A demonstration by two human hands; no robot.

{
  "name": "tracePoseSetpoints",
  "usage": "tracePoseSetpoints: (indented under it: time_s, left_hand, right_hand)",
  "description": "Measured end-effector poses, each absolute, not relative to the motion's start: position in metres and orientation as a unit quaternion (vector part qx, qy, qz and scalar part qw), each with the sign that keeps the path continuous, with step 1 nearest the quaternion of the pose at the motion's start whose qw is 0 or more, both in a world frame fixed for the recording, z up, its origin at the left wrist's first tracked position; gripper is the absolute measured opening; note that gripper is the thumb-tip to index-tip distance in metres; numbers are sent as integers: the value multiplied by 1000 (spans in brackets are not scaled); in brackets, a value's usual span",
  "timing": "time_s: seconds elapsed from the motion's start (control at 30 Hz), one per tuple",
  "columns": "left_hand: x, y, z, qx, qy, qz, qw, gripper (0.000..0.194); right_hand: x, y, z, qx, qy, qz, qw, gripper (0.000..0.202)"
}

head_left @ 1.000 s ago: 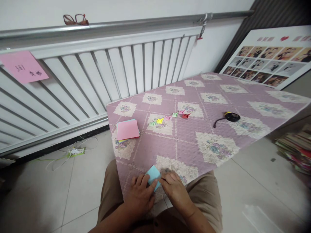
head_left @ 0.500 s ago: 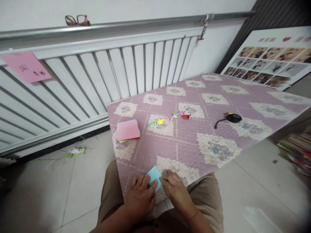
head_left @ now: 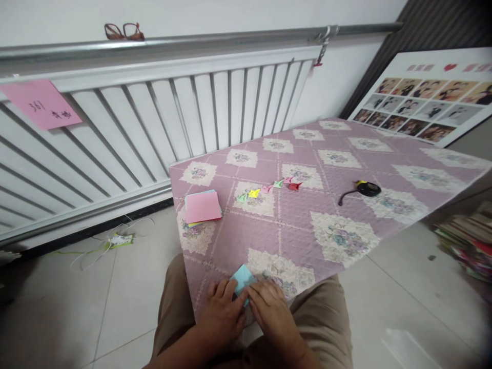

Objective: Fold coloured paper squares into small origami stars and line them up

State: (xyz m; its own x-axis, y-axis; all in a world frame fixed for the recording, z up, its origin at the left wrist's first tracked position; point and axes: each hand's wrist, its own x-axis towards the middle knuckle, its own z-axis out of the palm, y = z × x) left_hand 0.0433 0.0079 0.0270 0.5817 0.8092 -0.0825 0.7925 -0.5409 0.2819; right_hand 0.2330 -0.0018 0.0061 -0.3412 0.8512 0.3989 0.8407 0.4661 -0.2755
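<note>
A small light-blue sheet of origami paper [head_left: 243,275] lies at the near edge of the table, turned with one corner pointing away from me. My left hand [head_left: 222,311] holds its left side, thumb across the lower part and fingers bent at the edge. From the right, my right hand [head_left: 272,308] presses on the paper's lower right side, its fingertips close to the left thumb. The hands cover the lower part of the paper. Farther up the cloth sits a stack of coloured paper [head_left: 202,206], pink on top.
Several small folded paper figures [head_left: 254,193] form a row on the flowered tablecloth [head_left: 246,236]. A black coiled cord [head_left: 368,188] lies to the right. Behind the table stands a white radiator [head_left: 215,110], and a photo board [head_left: 423,97] leans at the far right.
My right hand has moved left over the paper, its fingers now covering more of the lower right side. The left hand stays in place.
</note>
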Motion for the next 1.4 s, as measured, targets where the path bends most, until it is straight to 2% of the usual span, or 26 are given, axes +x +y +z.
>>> tracePoseSetpoints:
  time_s: [0.27, 0.47, 0.63, 0.77, 0.97, 1.23, 1.3, 1.4]
  left_hand:
    - [42, 8, 25, 885, 448, 43, 123, 49]
    - [39, 5, 16, 894, 435, 89, 56, 42]
    - [32, 4, 11, 905, 409, 118, 13, 41]
    - [27, 5, 11, 914, 393, 105, 13, 42]
    - [27, 6, 11, 912, 396, 101, 41, 43]
    - [24, 6, 13, 917, 384, 102, 45, 43]
    - [23, 6, 12, 916, 385, 101, 52, 40]
    - [22, 6, 13, 916, 385, 96, 63, 41]
  right_hand:
    - [232, -6, -6, -533, -809, 3, 249, 25]
    - [229, -13, -9, -575, -783, -11, 238, 27]
    - [237, -20, -11, -590, -784, -23, 189, 38]
    - [246, -23, -14, -599, -785, -55, 150, 42]
    - [238, -22, -11, -648, -742, -68, 157, 40]
    - [230, -30, -15, -566, -813, -34, 136, 51]
    - [242, -29, -15, -592, -793, -30, 142, 48]
    - [254, -20, -3, -627, -761, -6, 166, 33]
